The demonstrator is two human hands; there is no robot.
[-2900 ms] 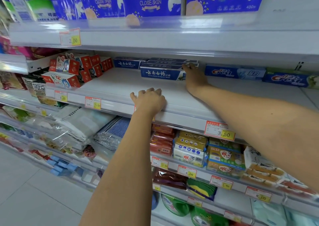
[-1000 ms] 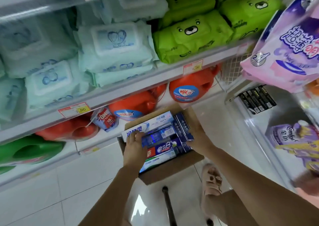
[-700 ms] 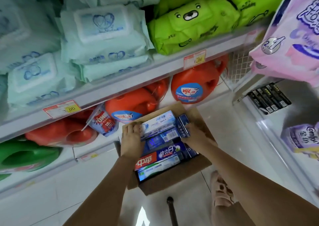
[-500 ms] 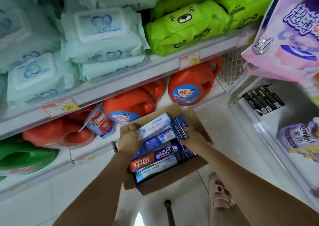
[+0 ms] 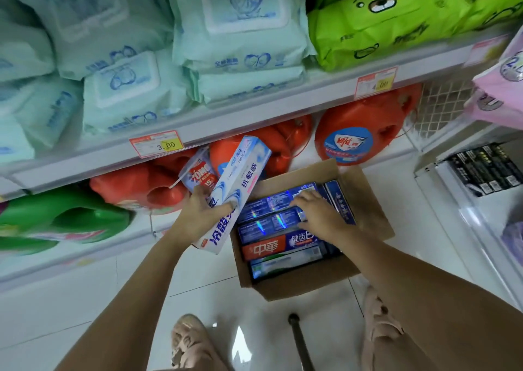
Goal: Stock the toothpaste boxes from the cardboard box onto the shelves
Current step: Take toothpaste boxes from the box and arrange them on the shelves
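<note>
An open cardboard box (image 5: 308, 284) sits on the white floor below the shelves, with several toothpaste boxes lying flat inside. My left hand (image 5: 199, 213) grips a long white-and-blue toothpaste box (image 5: 239, 189), lifted clear of the carton and tilted up toward the shelf. My right hand (image 5: 317, 210) lies on the dark blue toothpaste boxes (image 5: 268, 217) in the carton, fingers curled over their right ends. A red-and-blue toothpaste box (image 5: 280, 247) and a pale one lie nearer the front.
Orange detergent jugs (image 5: 356, 141) and a green jug (image 5: 62, 220) stand on the bottom shelf behind the carton. Wet-wipe packs (image 5: 235, 30) and green bear packs (image 5: 379, 16) fill the shelf above. A white cabinet with black packs (image 5: 486, 169) stands right. My feet (image 5: 189, 342) and a dark pole (image 5: 300, 342) are in front.
I have gone from the upper toothpaste shelf down to the carton. In the last half second my left hand has lifted the white-and-blue box out; my right hand stays on the blue boxes.
</note>
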